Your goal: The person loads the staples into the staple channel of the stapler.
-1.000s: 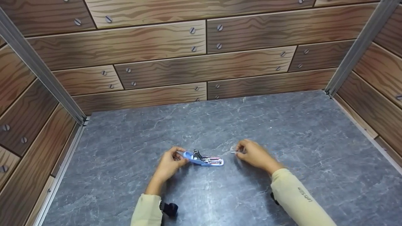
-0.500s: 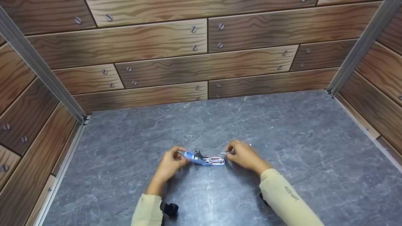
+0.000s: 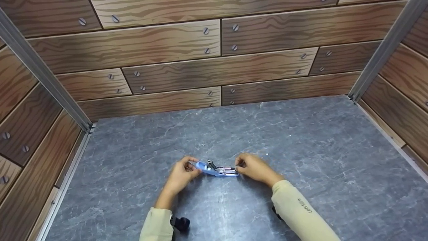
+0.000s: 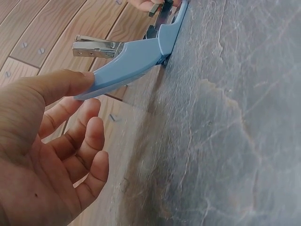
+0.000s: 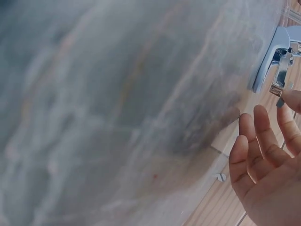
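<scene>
A blue stapler [image 3: 216, 169] is lying opened out on the grey stone-patterned tabletop [image 3: 301, 140], near the front middle. The left hand [image 3: 180, 174] is holding up its blue top cover [image 4: 127, 61] with the thumb pressing on the end, the other fingers loosely curled beneath. The right hand [image 3: 255, 167] is pinching something small and metallic, likely a strip of staples, at the far end of the open staple channel [image 3: 225, 170]. To do this well, the left hand should be keeping the cover steady and wide while the right is lining the strip square with the channel before sliding it in. Small dark lettering is running along the right sleeve [image 3: 301, 207], too blurred to read.
</scene>
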A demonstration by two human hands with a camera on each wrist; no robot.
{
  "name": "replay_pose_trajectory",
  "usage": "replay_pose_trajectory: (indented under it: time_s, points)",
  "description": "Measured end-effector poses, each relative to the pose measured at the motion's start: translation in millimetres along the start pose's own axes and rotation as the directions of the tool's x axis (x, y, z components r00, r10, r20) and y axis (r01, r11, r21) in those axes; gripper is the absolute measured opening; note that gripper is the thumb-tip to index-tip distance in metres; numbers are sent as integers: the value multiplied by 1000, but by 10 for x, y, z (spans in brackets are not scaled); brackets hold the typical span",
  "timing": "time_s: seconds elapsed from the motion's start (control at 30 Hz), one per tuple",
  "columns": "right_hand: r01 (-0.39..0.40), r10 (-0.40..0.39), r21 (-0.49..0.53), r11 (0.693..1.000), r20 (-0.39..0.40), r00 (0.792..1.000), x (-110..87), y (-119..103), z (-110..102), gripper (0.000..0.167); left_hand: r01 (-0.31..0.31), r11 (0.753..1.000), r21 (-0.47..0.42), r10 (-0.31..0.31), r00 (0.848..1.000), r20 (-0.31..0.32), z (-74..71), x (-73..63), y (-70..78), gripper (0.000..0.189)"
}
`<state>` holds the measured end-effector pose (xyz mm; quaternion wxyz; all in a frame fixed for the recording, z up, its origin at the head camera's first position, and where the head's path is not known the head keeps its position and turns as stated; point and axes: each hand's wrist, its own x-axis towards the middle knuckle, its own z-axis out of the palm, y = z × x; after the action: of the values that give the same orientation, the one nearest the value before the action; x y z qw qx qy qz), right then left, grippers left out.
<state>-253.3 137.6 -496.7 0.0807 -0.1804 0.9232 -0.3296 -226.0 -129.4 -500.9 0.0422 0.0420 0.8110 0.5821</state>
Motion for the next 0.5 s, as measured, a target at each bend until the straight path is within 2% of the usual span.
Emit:
replay_pose_trajectory:
  time_s: [0.33,0.5]
  points:
    - [34,-37,42,999,61,997,-22,28,-5,5,12,1000,16,-12,1000,-1,-15,-12,-1,32]
    - [42,-44,30,999,58,997,-34,16,-5,4,9,1000,28,-9,1000,-4,-1,-17,4,33]
